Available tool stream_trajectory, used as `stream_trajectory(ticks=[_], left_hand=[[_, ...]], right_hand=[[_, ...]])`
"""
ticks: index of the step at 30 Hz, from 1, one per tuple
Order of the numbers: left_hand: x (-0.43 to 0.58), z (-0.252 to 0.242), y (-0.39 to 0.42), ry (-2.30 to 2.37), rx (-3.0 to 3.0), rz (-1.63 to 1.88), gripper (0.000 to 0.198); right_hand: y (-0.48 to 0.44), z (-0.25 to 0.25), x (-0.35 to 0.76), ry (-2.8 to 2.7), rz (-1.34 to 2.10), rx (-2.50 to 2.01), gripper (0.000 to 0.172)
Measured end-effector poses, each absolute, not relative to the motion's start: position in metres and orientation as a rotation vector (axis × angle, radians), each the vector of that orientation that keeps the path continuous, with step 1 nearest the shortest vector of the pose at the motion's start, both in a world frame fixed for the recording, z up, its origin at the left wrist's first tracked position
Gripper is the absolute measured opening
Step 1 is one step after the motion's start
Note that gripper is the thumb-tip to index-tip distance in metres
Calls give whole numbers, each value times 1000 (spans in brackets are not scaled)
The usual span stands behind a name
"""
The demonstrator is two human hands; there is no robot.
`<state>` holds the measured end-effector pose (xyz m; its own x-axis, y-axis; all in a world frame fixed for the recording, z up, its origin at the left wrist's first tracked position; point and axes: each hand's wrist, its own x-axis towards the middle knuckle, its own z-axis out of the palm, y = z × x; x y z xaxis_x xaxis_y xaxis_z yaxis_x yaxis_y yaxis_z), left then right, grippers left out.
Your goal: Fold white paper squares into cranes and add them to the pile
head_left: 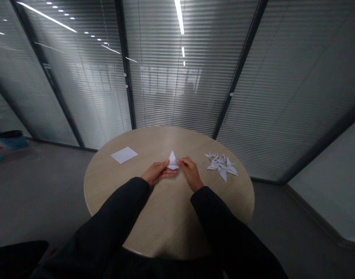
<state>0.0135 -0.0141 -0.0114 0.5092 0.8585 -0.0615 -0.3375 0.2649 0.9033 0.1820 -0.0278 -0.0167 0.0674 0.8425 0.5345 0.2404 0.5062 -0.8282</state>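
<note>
Both hands are meeting near the middle of the round counter [166, 217], a bit toward its far edge: the left hand [157, 172] & right hand [190, 170] are each pinching a lower corner of a small folded white paper [172, 161] w/ fingertips, its point sticking up btw them; can't tell if its base is touching the wood. A flat white sheet [124, 154] is lying well apart toward the far-left edge, & a cluster of folded paper figures [222, 164] is sitting near the right edge, beside the right hand, not touching.
</note>
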Motion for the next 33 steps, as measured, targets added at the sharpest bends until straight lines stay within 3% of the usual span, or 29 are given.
stream_trajectory(ticks=[8,19,25,33], left_hand=[[13,-14,-14,710,1039,824,47],[15,-8,-16,653,936,974,23],[16,-6,-15,705,960,911,26],[15,-8,-15,723,1003,907,29]], right_hand=[[-25,-19,181,-1408,598,-1025,27],[-24,-20,183,-1381,570,-1062,27],[-25,-21,182,-1463,595,-998,24],[-27,-20,180,-1301,886,-935,26]])
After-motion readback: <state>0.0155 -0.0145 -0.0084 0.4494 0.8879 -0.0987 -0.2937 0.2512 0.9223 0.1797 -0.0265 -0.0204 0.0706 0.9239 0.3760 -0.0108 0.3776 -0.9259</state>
